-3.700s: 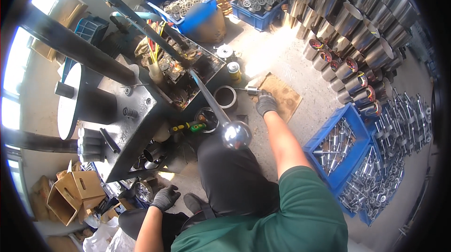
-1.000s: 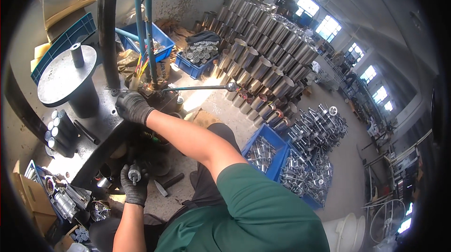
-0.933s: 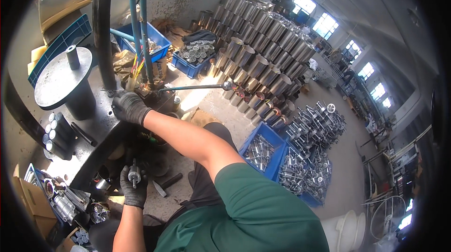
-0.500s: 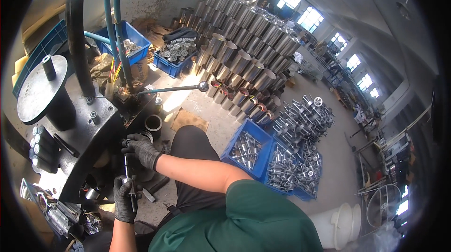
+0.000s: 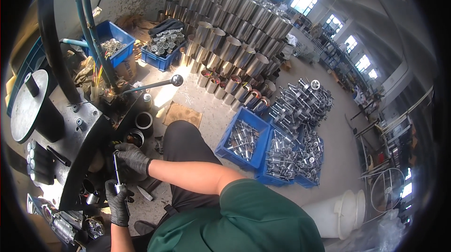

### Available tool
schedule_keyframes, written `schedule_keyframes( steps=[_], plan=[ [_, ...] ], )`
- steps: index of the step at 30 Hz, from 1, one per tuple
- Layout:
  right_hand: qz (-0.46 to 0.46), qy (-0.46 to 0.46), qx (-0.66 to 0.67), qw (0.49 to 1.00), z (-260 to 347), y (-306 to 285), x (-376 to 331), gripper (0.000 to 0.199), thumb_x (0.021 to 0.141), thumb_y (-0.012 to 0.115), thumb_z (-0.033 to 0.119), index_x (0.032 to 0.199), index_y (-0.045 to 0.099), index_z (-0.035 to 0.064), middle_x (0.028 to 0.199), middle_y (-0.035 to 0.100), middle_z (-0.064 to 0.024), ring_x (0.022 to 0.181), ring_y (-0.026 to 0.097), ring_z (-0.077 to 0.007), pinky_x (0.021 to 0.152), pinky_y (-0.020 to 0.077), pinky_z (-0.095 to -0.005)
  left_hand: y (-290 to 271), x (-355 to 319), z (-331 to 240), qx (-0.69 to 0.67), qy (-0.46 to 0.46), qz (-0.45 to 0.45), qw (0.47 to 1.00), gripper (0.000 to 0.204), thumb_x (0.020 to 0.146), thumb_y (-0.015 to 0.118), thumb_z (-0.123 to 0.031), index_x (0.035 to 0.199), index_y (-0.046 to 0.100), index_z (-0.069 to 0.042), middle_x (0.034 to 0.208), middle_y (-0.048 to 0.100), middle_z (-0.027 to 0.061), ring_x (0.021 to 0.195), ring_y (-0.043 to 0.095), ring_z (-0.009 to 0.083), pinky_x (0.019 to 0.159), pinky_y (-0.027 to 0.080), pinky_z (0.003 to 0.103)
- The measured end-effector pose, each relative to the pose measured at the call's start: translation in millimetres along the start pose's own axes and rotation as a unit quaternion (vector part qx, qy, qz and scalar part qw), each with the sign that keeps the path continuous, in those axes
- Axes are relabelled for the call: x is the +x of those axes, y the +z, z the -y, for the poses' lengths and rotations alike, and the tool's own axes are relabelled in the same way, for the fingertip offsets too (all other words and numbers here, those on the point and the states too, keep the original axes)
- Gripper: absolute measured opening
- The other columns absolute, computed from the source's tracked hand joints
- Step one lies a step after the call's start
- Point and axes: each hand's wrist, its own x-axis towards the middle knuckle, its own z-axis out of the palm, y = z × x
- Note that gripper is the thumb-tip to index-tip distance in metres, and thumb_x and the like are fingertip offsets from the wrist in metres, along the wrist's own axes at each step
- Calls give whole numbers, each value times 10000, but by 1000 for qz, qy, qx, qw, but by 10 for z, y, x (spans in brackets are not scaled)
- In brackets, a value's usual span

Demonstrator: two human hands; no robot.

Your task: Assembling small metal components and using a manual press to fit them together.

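In my gloved left hand (image 5: 117,205), fingers wrapped round it, is a slim metal shaft (image 5: 117,169) that points upward. My gloved right hand (image 5: 133,159) is closed at the shaft's upper end; whatever its fingers hold there is hidden in shadow. Both hands are just right of the dark metal machine table (image 5: 87,151). Beside them on the floor lies a hammer (image 5: 145,193). Dark open-ended rings (image 5: 143,120) stand beyond my right hand.
A ball-ended lever (image 5: 155,84) sticks out from the machine. Blue crates hold metal shafts (image 5: 244,139), more shafts (image 5: 303,106) piled behind. Steel cylinders (image 5: 230,47) are stacked at the back. Grey cylindrical parts (image 5: 41,162) and a round plate (image 5: 29,106) are at left.
The view has shifted, so the surroundings sit differently in the picture. My hands are still together at the shaft, with the right hand's fingers now closer round its upper end.
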Motion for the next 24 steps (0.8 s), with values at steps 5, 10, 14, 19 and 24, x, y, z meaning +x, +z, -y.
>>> schedule_keyframes(
  steps=[5, 10, 14, 19, 24],
  plan=[
    [-19, -62, -151, 986, -45, -25, 62, 419, 1004, 691, 137, 1387, 624, -17, 1142, 713, -92, 1011, 679, -167, 896, 573, -325, -1, -14, 36, 87, 2, -8, 996, 374, 849, 690, -52, 1151, 481, -124, 902, 582, 46, 668, 648, 158, 525, 534, 273],
    [-16, -90, -221, 971, -20, -92, 28, 343, 955, 697, 143, 1259, 720, -14, 1222, 724, -196, 1164, 677, -294, 1040, 509, -370, -107, 27, 61, 156, 7, -17, 988, 414, 825, 671, 22, 1168, 480, -111, 903, 583, 44, 687, 640, 138, 535, 531, 262],
    [43, -178, -272, 945, 95, -99, -22, 353, 933, 701, 157, 1249, 734, 5, 1204, 733, -199, 1127, 690, -297, 1004, 525, -370, -163, 39, 77, 195, 38, -18, 980, 426, 822, 671, 51, 1168, 488, -118, 887, 579, 34, 653, 591, 115, 531, 505, 253],
    [89, -98, -218, 967, 410, -130, -76, 328, 886, 725, 148, 1178, 763, 1, 1076, 762, -171, 1027, 714, -266, 924, 553, -364, -147, 2, 46, 315, 195, -43, 928, 355, 843, 747, 4, 1113, 546, -106, 889, 587, 22, 783, 575, 121, 705, 517, 302],
    [184, -136, -322, 919, 837, -197, -189, 350, 805, 786, 182, 1098, 782, -10, 951, 782, -134, 907, 736, -211, 832, 573, -345, -174, -108, -52, 414, 206, -54, 885, 441, 756, 778, 10, 1148, 593, -73, 950, 648, 84, 857, 622, 193, 823, 535, 355]
  ],
)
